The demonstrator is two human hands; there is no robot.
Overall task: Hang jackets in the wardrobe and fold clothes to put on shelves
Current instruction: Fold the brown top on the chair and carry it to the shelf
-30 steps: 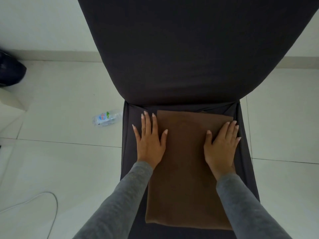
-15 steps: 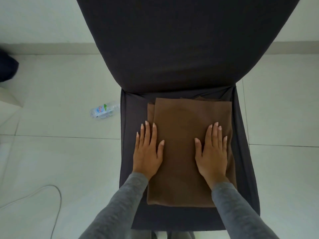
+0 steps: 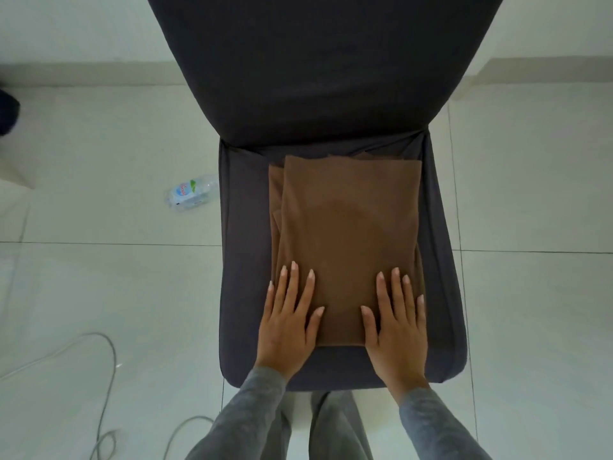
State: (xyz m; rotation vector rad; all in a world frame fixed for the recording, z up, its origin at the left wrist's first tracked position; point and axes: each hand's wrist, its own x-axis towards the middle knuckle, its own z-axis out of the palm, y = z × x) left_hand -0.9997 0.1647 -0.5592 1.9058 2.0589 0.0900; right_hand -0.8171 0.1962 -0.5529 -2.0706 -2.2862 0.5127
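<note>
Left hand [image 3: 287, 322] and right hand [image 3: 394, 327] are laid flat, unclenched, on the cloth [image 3: 348, 227] at 6 o'clock; loose 9 o'clock layers could be dragged askew by sliding.

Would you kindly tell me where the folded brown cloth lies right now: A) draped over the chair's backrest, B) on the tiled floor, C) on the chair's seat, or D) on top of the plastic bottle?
C: the folded brown cloth lies flat on the dark chair seat, with the left hand and right hand resting flat on its near end.
</note>
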